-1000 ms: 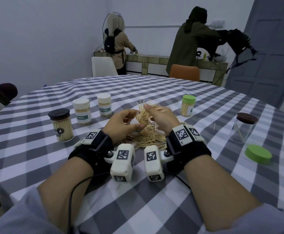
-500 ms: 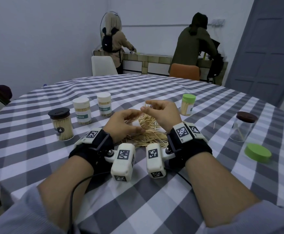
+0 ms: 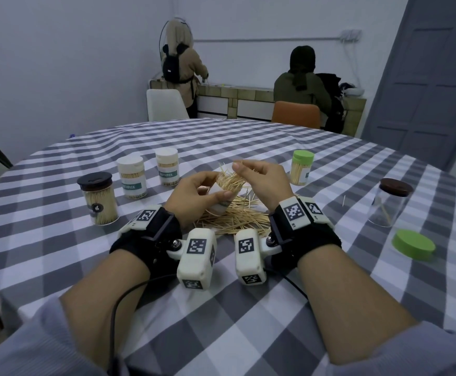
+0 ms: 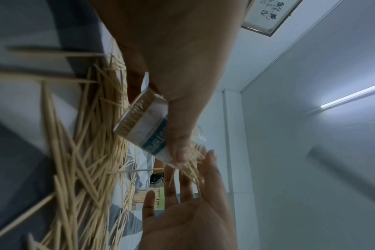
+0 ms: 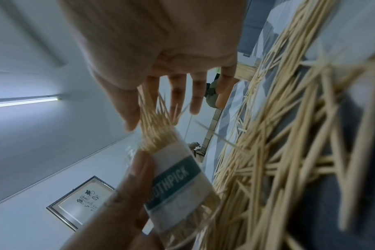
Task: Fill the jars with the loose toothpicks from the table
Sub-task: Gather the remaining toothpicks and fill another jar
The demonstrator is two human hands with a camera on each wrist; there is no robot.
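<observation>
Centre of the frame: left hand (image 3: 194, 196) gripping tilted jar (image 3: 219, 202); right hand (image 3: 262, 177), fingers relaxed, feeding toothpicks (image 3: 230, 180) in. Best keep the mouth up, tap ends level above the pile (image 3: 237, 218).

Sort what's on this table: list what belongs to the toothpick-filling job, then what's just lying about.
In the job: held jar, in the left hand's grip; bunch of picks at its mouth under the right hand; loose pile; near-empty glass jar.

Lying about: four filled, capped jars, e.g. black-lidded jar; green lid.
</observation>
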